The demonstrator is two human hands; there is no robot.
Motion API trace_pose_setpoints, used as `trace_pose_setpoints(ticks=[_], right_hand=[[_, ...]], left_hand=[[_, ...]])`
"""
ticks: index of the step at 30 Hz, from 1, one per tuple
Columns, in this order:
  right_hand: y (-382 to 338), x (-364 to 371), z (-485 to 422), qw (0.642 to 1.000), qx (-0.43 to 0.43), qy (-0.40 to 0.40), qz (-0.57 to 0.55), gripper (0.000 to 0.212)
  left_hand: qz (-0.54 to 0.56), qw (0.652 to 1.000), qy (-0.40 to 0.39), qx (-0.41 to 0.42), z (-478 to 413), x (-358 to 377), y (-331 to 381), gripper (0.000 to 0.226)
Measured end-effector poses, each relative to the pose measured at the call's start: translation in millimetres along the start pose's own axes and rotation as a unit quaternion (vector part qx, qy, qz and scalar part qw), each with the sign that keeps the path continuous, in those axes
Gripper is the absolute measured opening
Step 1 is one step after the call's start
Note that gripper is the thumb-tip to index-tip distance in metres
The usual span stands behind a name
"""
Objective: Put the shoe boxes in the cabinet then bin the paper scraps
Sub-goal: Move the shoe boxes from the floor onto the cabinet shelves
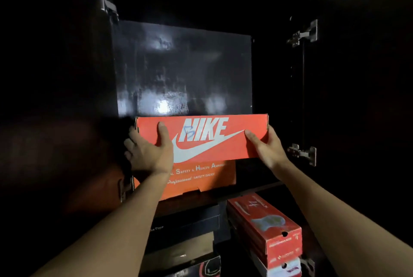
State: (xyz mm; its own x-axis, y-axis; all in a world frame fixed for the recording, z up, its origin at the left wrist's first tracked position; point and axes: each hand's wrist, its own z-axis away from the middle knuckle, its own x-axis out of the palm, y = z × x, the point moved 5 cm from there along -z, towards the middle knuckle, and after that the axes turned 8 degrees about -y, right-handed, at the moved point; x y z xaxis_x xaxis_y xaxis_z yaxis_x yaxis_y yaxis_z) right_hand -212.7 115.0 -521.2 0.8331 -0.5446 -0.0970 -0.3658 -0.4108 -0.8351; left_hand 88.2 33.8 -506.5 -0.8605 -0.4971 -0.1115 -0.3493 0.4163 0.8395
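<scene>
An orange Nike shoe box (225, 145) is held up inside the open dark cabinet (183, 64), its logo side facing me. My left hand (149, 149) grips its left end and my right hand (268, 145) grips its right end, thumbs on the front face. The box rests on top of another orange box (205, 176) printed with safety shoe wording, which stands on the upper shelf. No paper scraps are in view.
The cabinet doors stand open at left and right, with metal hinges (304, 33) on the right side. On the shelf below sit a red shoe box (266, 225) stacked on others and dark boxes (185, 227) to its left.
</scene>
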Motion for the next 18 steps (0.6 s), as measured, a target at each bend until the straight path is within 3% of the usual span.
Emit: trace_pose_setpoints(ticks=[3,6,8,12,15,18], right_hand=[[18.0,23.5,-21.1,0.999,0.028,-0.029,0.030,0.069],[31.9,50.3,-37.4,0.993,0.050,-0.021,0.107,0.081],[36.2,62.9,-43.8,0.980,0.056,0.016,0.188,0.093],[46.6,84.6,-51.6,0.966,0.032,0.028,0.254,0.098],[65.2,103.2,-58.6,0.955,0.062,-0.042,0.288,0.096],[74.3,116.8,-64.6,0.940,0.086,-0.096,0.316,0.080]], left_hand=[[-0.126,0.990,-0.018,0.064,2.2,17.4,-18.7,0.094],[-0.266,0.948,-0.060,0.166,1.3,39.5,-29.2,0.087],[-0.327,0.921,-0.099,0.187,-5.3,51.4,-31.2,0.084],[-0.363,0.905,-0.182,0.125,-25.4,65.8,-37.6,0.076],[-0.373,0.887,-0.265,0.054,-33.3,73.9,-51.3,0.079],[-0.393,0.873,-0.281,0.066,-27.9,84.3,-56.0,0.079]])
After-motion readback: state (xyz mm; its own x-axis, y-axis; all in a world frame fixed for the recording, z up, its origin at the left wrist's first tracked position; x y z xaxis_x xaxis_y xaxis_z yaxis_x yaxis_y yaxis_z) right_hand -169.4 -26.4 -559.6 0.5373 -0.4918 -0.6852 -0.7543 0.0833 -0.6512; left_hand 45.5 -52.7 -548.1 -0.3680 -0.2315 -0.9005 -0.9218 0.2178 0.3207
